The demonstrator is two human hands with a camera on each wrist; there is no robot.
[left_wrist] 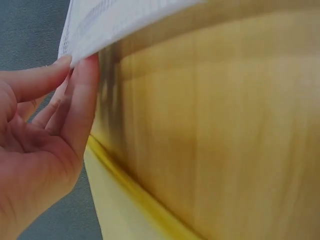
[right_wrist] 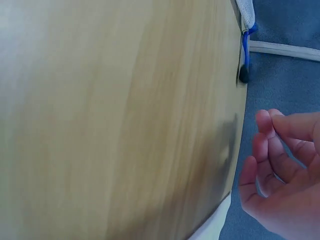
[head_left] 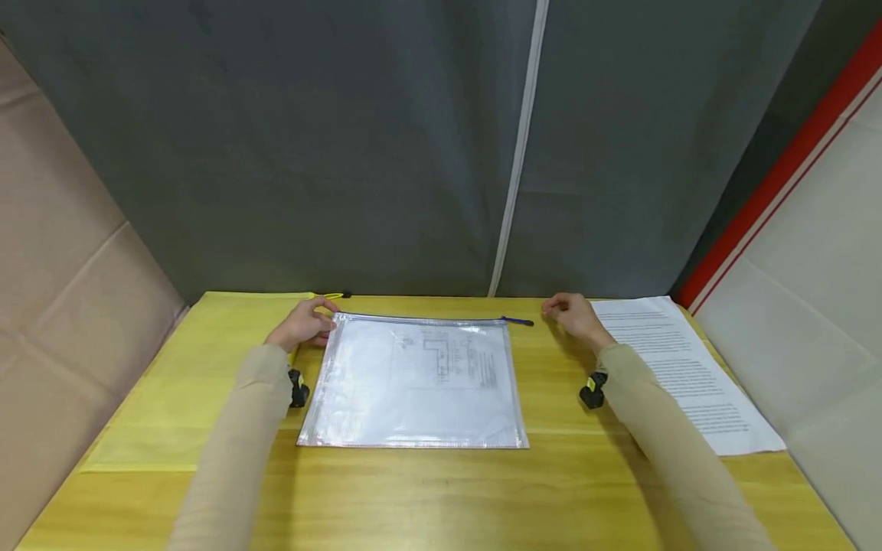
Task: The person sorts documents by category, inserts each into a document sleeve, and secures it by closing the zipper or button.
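Observation:
A clear zip pouch (head_left: 413,383) with a printed drawing inside lies flat on the wooden table (head_left: 448,490). My left hand (head_left: 306,325) is at its far left corner. In the left wrist view the thumb and fingers of the left hand (left_wrist: 40,125) pinch that corner of the pouch (left_wrist: 115,20). My right hand (head_left: 572,315) hovers just right of the blue zip pull (head_left: 518,321), apart from it. In the right wrist view the right hand (right_wrist: 280,175) has loosely curled fingers and holds nothing, with the blue pull (right_wrist: 245,50) beyond it.
A yellow folder (head_left: 179,383) lies flat at the table's left side, partly under my left arm. A stack of printed sheets (head_left: 682,367) lies at the right edge. A grey curtain hangs directly behind the table.

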